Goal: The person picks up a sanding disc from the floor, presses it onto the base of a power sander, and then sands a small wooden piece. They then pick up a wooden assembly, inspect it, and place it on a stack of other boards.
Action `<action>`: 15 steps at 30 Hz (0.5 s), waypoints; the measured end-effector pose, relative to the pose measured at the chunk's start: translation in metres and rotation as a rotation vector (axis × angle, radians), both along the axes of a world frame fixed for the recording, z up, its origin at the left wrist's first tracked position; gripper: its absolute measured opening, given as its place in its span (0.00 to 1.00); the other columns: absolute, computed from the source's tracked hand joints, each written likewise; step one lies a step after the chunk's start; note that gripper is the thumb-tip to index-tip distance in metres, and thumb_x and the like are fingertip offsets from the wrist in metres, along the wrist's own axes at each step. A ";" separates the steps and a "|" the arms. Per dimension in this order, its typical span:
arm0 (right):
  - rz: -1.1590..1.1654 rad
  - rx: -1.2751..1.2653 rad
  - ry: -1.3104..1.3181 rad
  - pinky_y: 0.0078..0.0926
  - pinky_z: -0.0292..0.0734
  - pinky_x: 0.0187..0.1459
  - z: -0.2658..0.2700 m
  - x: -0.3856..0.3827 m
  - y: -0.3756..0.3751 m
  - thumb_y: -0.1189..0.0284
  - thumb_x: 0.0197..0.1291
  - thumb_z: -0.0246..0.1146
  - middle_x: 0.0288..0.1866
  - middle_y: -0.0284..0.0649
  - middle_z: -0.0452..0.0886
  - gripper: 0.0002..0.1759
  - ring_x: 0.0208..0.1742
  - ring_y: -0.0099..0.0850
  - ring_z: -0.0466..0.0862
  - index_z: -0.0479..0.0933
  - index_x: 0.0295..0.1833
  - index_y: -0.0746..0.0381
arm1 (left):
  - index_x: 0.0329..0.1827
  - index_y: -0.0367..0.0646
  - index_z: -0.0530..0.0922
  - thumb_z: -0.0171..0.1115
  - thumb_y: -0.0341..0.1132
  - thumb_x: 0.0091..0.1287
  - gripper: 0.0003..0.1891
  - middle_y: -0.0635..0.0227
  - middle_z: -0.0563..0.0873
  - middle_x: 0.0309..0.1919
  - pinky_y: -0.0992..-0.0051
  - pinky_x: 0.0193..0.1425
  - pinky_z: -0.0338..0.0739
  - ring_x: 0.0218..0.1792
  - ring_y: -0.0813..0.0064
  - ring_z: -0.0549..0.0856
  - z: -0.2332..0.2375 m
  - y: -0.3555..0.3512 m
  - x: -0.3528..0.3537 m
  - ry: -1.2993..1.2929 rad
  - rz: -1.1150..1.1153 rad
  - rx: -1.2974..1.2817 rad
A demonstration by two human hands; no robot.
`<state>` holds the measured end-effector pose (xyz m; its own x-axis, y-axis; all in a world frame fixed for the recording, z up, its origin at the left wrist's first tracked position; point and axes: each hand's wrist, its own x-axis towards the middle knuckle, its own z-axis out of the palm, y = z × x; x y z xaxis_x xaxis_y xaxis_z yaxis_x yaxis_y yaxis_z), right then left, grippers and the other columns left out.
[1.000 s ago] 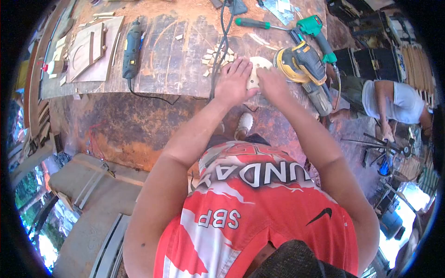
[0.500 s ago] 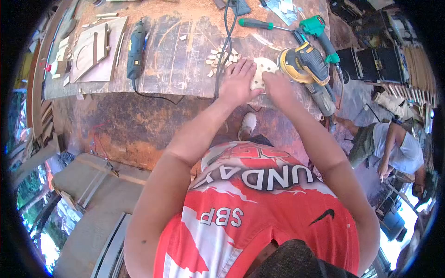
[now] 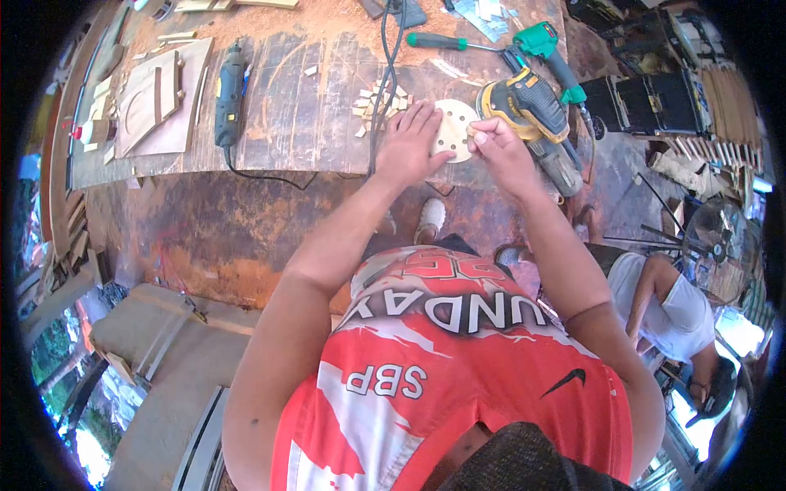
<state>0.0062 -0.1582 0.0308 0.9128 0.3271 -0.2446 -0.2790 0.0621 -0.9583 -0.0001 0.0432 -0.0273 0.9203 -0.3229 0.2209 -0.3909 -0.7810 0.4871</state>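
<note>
The brown wooden tabletop (image 3: 291,114) looks worn, scratched and rough. By its near edge, the pale round perforated disc (image 3: 452,131) looks like matt paper; the dark grey-blue cylindrical rotary tool (image 3: 228,102), matt plastic. Toward the right edge, the green pistol-shaped tool (image 3: 535,39) looks like smooth plastic.

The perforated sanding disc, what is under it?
The worktable shows around the perforated sanding disc. Whatever lies directly beneath is covered, and the left hand hides part of the disc's edge.
</note>
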 end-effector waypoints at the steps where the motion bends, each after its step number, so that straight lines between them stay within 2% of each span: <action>1: -0.005 -0.001 -0.003 0.25 0.74 0.44 0.001 -0.002 -0.001 0.70 0.71 0.59 0.41 0.36 0.79 0.10 0.41 0.22 0.77 0.73 0.53 0.63 | 0.68 0.41 0.72 0.67 0.48 0.62 0.33 0.57 0.73 0.69 0.56 0.75 0.58 0.73 0.58 0.67 0.002 0.003 -0.002 -0.040 -0.001 -0.101; 2: -0.003 0.146 0.032 0.24 0.74 0.43 0.008 -0.004 0.002 0.71 0.71 0.59 0.41 0.36 0.80 0.11 0.40 0.22 0.77 0.71 0.54 0.63 | 0.68 0.41 0.72 0.67 0.48 0.62 0.33 0.57 0.73 0.69 0.56 0.75 0.58 0.73 0.58 0.67 0.003 0.005 -0.005 -0.043 -0.007 -0.101; 3: 0.001 0.295 0.063 0.22 0.73 0.43 0.014 -0.004 0.005 0.72 0.71 0.59 0.41 0.35 0.80 0.12 0.40 0.22 0.77 0.70 0.55 0.63 | 0.66 0.40 0.74 0.67 0.42 0.63 0.29 0.56 0.75 0.67 0.57 0.74 0.61 0.70 0.57 0.70 0.004 0.007 -0.005 -0.012 0.001 -0.286; 4: -0.004 0.298 0.054 0.22 0.73 0.43 0.020 -0.002 0.007 0.72 0.71 0.59 0.41 0.35 0.80 0.12 0.40 0.22 0.77 0.70 0.55 0.63 | 0.63 0.39 0.76 0.67 0.37 0.63 0.25 0.55 0.77 0.64 0.58 0.72 0.65 0.67 0.55 0.73 0.006 0.008 -0.006 0.021 0.006 -0.470; 5: 0.024 0.312 0.029 0.22 0.73 0.43 0.024 -0.003 0.009 0.72 0.71 0.59 0.41 0.35 0.80 0.12 0.40 0.22 0.78 0.70 0.55 0.63 | 0.58 0.36 0.79 0.65 0.31 0.65 0.18 0.56 0.82 0.57 0.64 0.64 0.73 0.57 0.61 0.82 0.017 0.006 -0.006 -0.032 -0.011 -0.539; 6: 0.054 0.325 0.008 0.21 0.73 0.42 0.028 -0.004 0.010 0.73 0.70 0.59 0.41 0.35 0.80 0.12 0.40 0.22 0.78 0.69 0.56 0.63 | 0.58 0.36 0.79 0.65 0.31 0.65 0.18 0.56 0.82 0.57 0.64 0.64 0.73 0.57 0.61 0.82 0.035 0.002 -0.012 -0.030 -0.015 -0.537; 7: 0.053 0.327 0.007 0.21 0.73 0.42 0.030 -0.004 0.011 0.73 0.70 0.59 0.41 0.35 0.80 0.12 0.40 0.22 0.78 0.69 0.56 0.63 | 0.57 0.35 0.79 0.64 0.31 0.67 0.17 0.59 0.83 0.54 0.67 0.61 0.76 0.53 0.66 0.83 0.056 -0.003 -0.019 0.150 -0.015 -0.810; 8: 0.061 0.229 -0.033 0.21 0.74 0.43 0.032 -0.004 0.012 0.73 0.70 0.60 0.42 0.36 0.81 0.12 0.40 0.22 0.78 0.69 0.55 0.63 | 0.57 0.35 0.80 0.64 0.32 0.69 0.15 0.61 0.84 0.51 0.71 0.57 0.78 0.49 0.72 0.84 0.066 -0.008 -0.022 0.333 -0.012 -1.078; 9: 0.070 0.133 -0.075 0.22 0.74 0.43 0.034 -0.003 0.015 0.74 0.70 0.60 0.42 0.36 0.81 0.12 0.41 0.22 0.79 0.69 0.55 0.63 | 0.54 0.34 0.81 0.63 0.34 0.71 0.13 0.65 0.84 0.47 0.75 0.52 0.79 0.46 0.79 0.83 0.062 -0.014 -0.021 0.309 -0.008 -1.137; 10: 0.075 0.141 -0.083 0.22 0.74 0.43 0.038 -0.003 0.017 0.74 0.70 0.60 0.42 0.36 0.81 0.12 0.41 0.22 0.79 0.69 0.55 0.63 | 0.54 0.34 0.81 0.63 0.34 0.71 0.13 0.65 0.84 0.47 0.75 0.52 0.79 0.46 0.79 0.83 0.062 -0.016 -0.021 0.299 -0.007 -1.129; 12: 0.043 -0.049 -0.145 0.22 0.75 0.44 0.048 -0.005 0.023 0.75 0.68 0.62 0.42 0.36 0.81 0.13 0.41 0.21 0.79 0.69 0.55 0.64 | 0.50 0.34 0.82 0.64 0.32 0.70 0.11 0.65 0.84 0.47 0.75 0.52 0.79 0.46 0.78 0.84 0.064 -0.018 -0.021 0.387 0.079 -1.246; 14: 0.043 -0.037 -0.192 0.22 0.75 0.44 0.046 -0.004 0.026 0.76 0.66 0.63 0.42 0.37 0.81 0.15 0.42 0.21 0.79 0.68 0.55 0.65 | 0.48 0.36 0.82 0.64 0.35 0.71 0.11 0.67 0.85 0.45 0.76 0.51 0.78 0.45 0.79 0.83 0.061 -0.013 -0.019 0.377 0.116 -1.254; 15: 0.068 -0.112 -0.207 0.22 0.75 0.43 0.047 -0.006 0.024 0.76 0.65 0.64 0.42 0.37 0.81 0.15 0.42 0.21 0.79 0.71 0.54 0.65 | 0.48 0.38 0.83 0.63 0.37 0.72 0.11 0.68 0.85 0.43 0.77 0.50 0.77 0.45 0.80 0.83 0.057 -0.008 -0.016 0.538 0.101 -1.298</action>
<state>0.0005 -0.1338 0.0777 0.9239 0.3712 -0.0930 -0.0759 -0.0604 -0.9953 -0.0159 0.0350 0.0297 0.9930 -0.0918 -0.0748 0.1006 0.3200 0.9420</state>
